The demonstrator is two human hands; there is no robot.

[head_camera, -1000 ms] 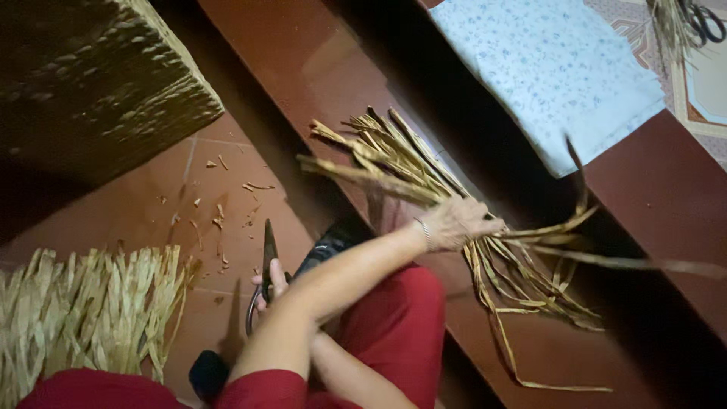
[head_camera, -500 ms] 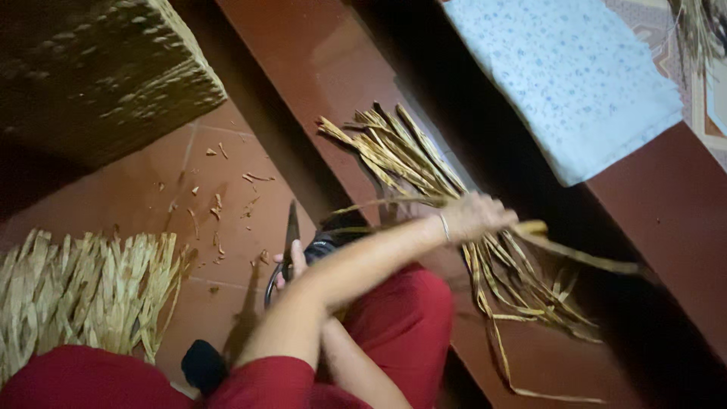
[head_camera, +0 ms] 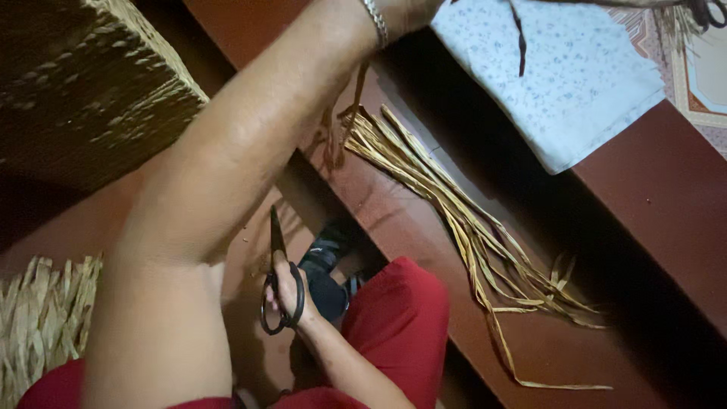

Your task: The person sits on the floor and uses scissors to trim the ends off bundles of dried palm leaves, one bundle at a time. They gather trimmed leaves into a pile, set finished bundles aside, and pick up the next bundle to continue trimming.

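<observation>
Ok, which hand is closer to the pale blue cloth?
Left. The left hand is up at the frame's top edge, beside the cloth's left corner; the right hand is lower by the red trousers, holding scissors.

Left arm raised across the view, its hand mostly cut off at the top edge, grip unclear; right hand low, fingers curled closed.

Black scissors are gripped, blades pointing far, by the right hand near the red-trousered knee. The left hand, raised at the far edge, is largely cut off. A bundle of dried straw strips is spread on the brown step.
</observation>
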